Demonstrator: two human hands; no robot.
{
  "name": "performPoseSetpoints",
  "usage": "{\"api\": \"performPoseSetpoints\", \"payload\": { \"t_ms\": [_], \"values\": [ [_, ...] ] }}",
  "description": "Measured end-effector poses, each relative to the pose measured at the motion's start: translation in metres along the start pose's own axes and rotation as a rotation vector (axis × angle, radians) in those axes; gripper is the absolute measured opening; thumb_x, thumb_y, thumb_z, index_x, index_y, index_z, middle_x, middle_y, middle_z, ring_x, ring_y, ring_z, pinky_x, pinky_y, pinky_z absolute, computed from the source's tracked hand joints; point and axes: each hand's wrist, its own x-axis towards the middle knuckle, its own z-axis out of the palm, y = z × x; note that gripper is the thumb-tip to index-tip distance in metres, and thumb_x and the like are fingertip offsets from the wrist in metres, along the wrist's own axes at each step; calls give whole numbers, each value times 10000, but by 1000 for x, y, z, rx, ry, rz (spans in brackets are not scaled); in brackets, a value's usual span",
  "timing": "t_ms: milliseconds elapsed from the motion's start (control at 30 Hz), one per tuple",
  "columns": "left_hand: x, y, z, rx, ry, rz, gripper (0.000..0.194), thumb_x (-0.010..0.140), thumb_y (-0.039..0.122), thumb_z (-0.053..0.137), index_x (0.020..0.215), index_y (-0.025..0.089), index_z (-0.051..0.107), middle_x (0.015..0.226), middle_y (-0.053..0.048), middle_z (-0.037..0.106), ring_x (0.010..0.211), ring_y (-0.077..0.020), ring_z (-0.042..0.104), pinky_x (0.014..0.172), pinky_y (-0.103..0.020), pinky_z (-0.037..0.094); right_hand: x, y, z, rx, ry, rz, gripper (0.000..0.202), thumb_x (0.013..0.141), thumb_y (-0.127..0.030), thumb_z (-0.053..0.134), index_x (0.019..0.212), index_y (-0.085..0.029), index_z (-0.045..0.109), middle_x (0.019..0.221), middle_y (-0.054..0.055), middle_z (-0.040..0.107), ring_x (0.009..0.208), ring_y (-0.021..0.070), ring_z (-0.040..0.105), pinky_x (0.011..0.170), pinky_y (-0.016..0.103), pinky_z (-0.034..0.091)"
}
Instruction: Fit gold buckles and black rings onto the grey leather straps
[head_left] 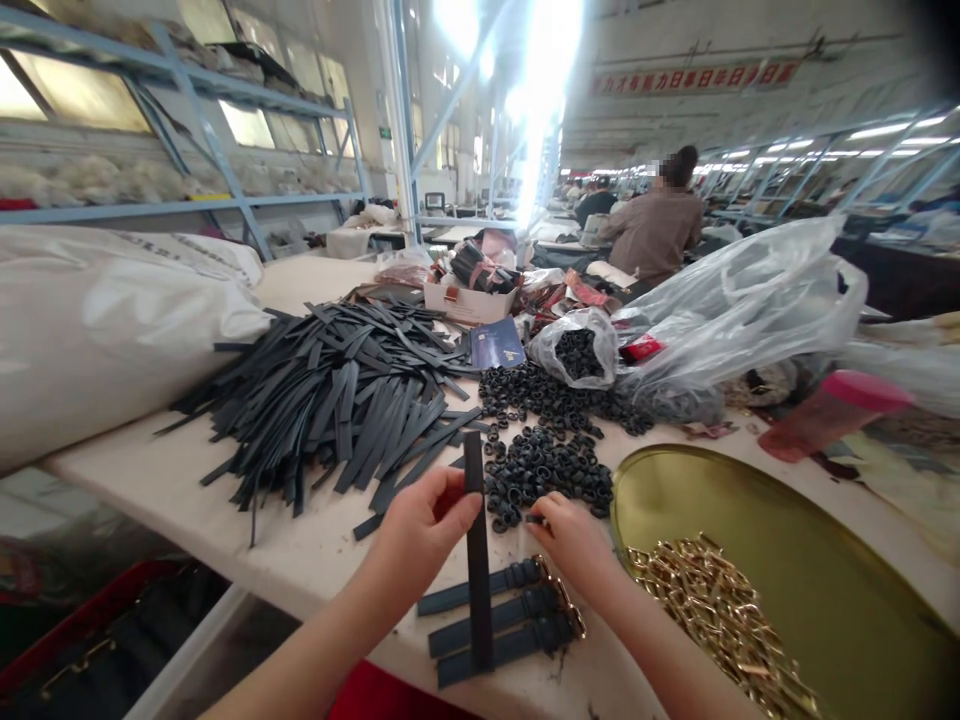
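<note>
My left hand (427, 525) pinches a dark strap (476, 560) near its upper end, and the strap hangs down across the table. Beneath its lower part lie several dark buckled straps (510, 610) side by side, with gold buckles at their right ends. To the right, my right hand (568, 530) has its fingertips closed on a small dark loop (534, 519). Just beyond that hand is a heap of small dark loops (551, 470). A large pile of loose dark straps (322, 390) spreads over the table on the left.
On the right a gold oval tray (660, 470) holds many gold buckles (712, 600), with a pink cup (832, 415) behind it. Clear plastic bags (750, 290) and a cardboard box (469, 302) stand farther back. A white sack (112, 330) bulges at left. A person (656, 220) sits beyond.
</note>
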Motion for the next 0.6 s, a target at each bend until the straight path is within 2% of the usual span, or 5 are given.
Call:
{"api": "performPoseSetpoints", "payload": {
  "t_ms": [100,200,400,500,600],
  "values": [
    [-20,-1,16,-346,-186,-310,190,711,318,542,756,134,541,591,32,518,501,-75,464,468,-182,355,-15,-3,-10,98,-1,48,175,761,-317,533,645,-191,569,606,-11,517,611,168,485,571,279,353],
    [-42,-5,33,-510,-266,-478,214,658,321,581,728,126,526,566,42,501,464,-46,433,456,-160,327,-40,-15,-19,249,-54,102,299,818,-416,446,677,-183,569,517,-45,478,517,134,466,498,245,352],
    [-73,-6,55,-616,-342,-559,185,623,275,596,709,148,493,526,62,483,422,-35,410,426,-151,317,-87,-40,-22,1202,-42,447,237,686,-398,663,725,-178,584,593,-49,547,509,82,477,511,206,388],
    [-82,-5,58,-621,-357,-575,173,625,270,593,699,156,487,505,72,466,411,-34,400,415,-146,308,-98,-43,-19,1435,-35,544,204,647,-317,720,736,-178,601,687,-20,617,584,89,550,570,208,439],
    [-87,-5,58,-629,-365,-589,162,621,262,591,675,162,476,490,79,447,404,-32,385,403,-140,286,-104,-44,-15,1504,-13,542,165,656,-274,722,729,-165,621,697,-7,633,614,92,573,593,201,458]
  ]
}}
